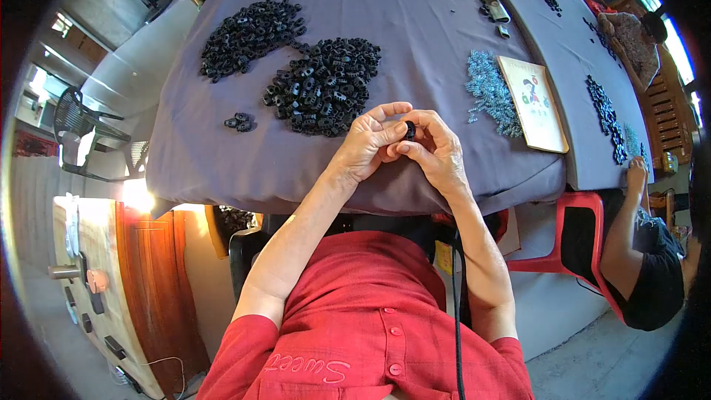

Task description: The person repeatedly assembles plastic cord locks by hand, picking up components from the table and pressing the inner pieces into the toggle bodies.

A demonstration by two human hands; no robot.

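Both my hands meet over the front part of the grey cloth, around a small black part (409,130). My left hand (368,141) pinches it from the left with thumb and fingers. From the right, the fingers of my right hand (435,150) are closed on the same part. Just left of my hands lies a large pile of black parts (322,89), and a second black pile (252,35) is behind it. A few black pieces (239,122) lie apart at the left. Small clear bluish pieces (492,95) are heaped to the right.
A printed booklet (533,104) lies beside the clear pieces on the grey-covered table (415,37). Farther back is a small packet (492,4). At the right, a co-worker's arm (629,215) reaches to black pieces (607,118), near a red chair (559,233).
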